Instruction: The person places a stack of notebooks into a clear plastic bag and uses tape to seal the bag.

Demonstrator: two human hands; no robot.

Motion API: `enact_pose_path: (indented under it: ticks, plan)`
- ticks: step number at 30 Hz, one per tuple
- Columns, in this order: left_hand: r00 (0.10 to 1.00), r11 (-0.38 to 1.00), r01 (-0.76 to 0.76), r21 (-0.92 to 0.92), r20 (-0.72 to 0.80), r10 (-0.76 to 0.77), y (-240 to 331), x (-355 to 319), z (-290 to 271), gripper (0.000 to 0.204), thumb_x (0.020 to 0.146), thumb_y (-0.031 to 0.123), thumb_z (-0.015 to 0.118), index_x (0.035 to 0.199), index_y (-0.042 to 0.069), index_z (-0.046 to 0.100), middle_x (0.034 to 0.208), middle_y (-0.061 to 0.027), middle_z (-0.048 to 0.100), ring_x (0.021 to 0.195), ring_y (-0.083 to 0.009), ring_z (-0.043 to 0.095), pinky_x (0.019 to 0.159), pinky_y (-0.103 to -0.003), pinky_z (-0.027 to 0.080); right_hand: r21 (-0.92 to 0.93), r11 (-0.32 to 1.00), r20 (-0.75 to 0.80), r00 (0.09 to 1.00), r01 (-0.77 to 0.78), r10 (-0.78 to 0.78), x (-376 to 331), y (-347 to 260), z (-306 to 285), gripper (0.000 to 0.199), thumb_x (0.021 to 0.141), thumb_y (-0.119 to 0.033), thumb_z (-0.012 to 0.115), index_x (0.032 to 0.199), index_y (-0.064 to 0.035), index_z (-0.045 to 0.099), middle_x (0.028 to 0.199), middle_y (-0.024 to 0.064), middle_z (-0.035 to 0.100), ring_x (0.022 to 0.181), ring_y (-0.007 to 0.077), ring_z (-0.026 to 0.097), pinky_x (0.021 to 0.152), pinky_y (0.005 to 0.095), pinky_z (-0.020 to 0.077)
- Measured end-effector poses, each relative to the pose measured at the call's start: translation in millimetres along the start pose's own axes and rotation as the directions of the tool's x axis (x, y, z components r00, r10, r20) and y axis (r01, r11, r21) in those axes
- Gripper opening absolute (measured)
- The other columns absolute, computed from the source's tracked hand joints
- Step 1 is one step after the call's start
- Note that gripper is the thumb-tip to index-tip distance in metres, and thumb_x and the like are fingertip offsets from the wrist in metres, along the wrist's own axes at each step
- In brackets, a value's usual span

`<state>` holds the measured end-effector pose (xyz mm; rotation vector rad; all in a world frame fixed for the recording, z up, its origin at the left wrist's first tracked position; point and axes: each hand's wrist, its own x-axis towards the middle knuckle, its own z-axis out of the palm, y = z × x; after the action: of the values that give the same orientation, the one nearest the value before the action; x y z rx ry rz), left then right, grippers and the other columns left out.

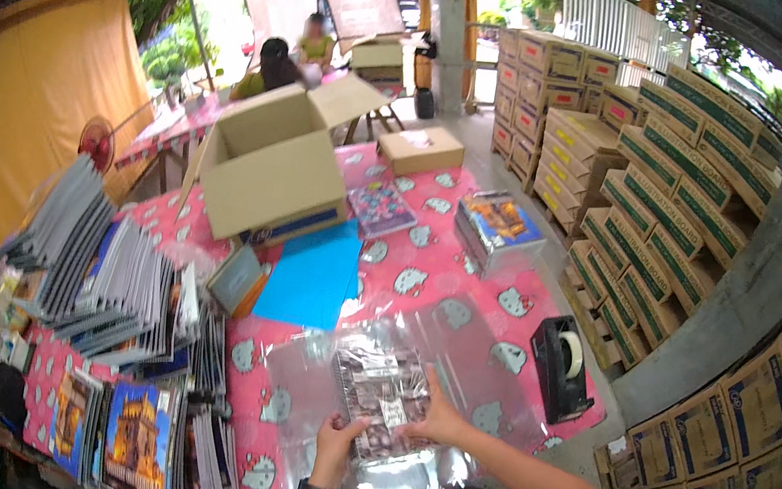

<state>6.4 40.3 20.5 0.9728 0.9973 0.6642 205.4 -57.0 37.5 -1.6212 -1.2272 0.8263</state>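
A spiral notebook with a grey, photo-printed cover lies on clear plastic sheets or bags at the table's near side. My left hand is closed on its lower left corner, thumb and fingers pinching the edge. Along the lower right edge my right hand grips the same notebook, thumb over the cover and forefinger reaching up its side. The fingers under the notebook are hidden. Shiny clear plastic shows around and below it.
Stacked notebooks crowd the table's left. A blue sheet, an open carton and a wrapped notebook stack stand beyond. A black tape dispenser sits at right. Cartons line the floor; two people sit far back.
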Motion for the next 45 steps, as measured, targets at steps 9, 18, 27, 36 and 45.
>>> enact_pose_path:
  ticks: [9, 18, 27, 36, 45]
  plan:
    - [0.243, -0.288, -0.837, 0.465, 0.788, 0.566, 169.3, -19.4, 123.5, 0.057, 0.062, 0.01, 0.067, 0.117, 0.016, 0.054, 0.098, -0.0049, 0.05, 0.087, -0.0231, 0.048, 0.08, -0.037, 0.038, 0.927, 0.226, 0.302, 0.953, -0.301, 0.027, 18.5, -30.8, -190.9, 0.092, 0.07, -0.075, 0.043, 0.128, -0.0035, 0.036, 0.113, 0.019, 0.054, 0.095, 0.0278, 0.06, 0.078, 0.042, 0.0499]
    - [0.028, -0.576, -0.669, 0.47, 0.79, 0.612, 203.6, 125.3, 245.7, 0.053, 0.067, 0.005, 0.062, 0.117, 0.02, 0.053, 0.11, -0.0045, 0.05, 0.105, -0.023, 0.045, 0.093, -0.04, 0.031, 0.954, 0.294, -0.158, 0.936, 0.062, 0.315, 124.3, 10.8, -284.9, 0.06, 0.076, -0.031, 0.065, 0.121, -0.0004, 0.039, 0.108, 0.018, 0.057, 0.088, 0.0292, 0.061, 0.073, 0.0409, 0.0524]
    - [0.414, 0.193, -0.909, 0.37, 0.748, 0.519, 139.2, 80.3, 248.7, 0.047, 0.072, 0.011, 0.067, 0.117, 0.009, 0.052, 0.122, -0.0144, 0.047, 0.112, -0.0317, 0.045, 0.092, -0.04, 0.039, 0.748, 0.621, -0.261, 0.756, -0.235, 0.601, 204.1, 61.4, -322.2, 0.1, 0.062, -0.032, 0.079, 0.133, -0.0097, 0.011, 0.116, 0.0245, 0.043, 0.094, 0.0349, 0.056, 0.058, 0.0429, 0.0546]
    - [0.655, 0.528, -0.715, 0.458, 0.702, 0.278, 89.4, 79.0, 187.4, 0.038, 0.079, 0.019, 0.065, 0.114, 0.008, 0.056, 0.119, -0.0143, 0.05, 0.11, -0.031, 0.048, 0.093, -0.037, 0.039, -0.78, 0.624, -0.404, 0.804, -0.052, -0.437, 178.4, 66.0, -345.7, 0.087, 0.056, -0.038, 0.081, 0.129, -0.0153, 0.04, 0.125, 0.0186, 0.042, 0.108, 0.0378, 0.05, 0.09, 0.0443, 0.0427]
    - [0.644, 0.539, -0.718, 0.441, 0.714, 0.274, 91.6, 43.2, 189.0, 0.039, 0.081, 0.019, 0.063, 0.116, 0.008, 0.055, 0.117, -0.0131, 0.053, 0.11, -0.0293, 0.049, 0.093, -0.037, 0.039, -0.552, 0.808, -0.547, 0.821, -0.205, -0.166, 204.4, 54.1, -332.4, 0.072, 0.058, -0.03, 0.081, 0.122, -0.0185, 0.05, 0.107, 0.014, 0.052, 0.102, 0.0329, 0.053, 0.083, 0.0405, 0.0458]
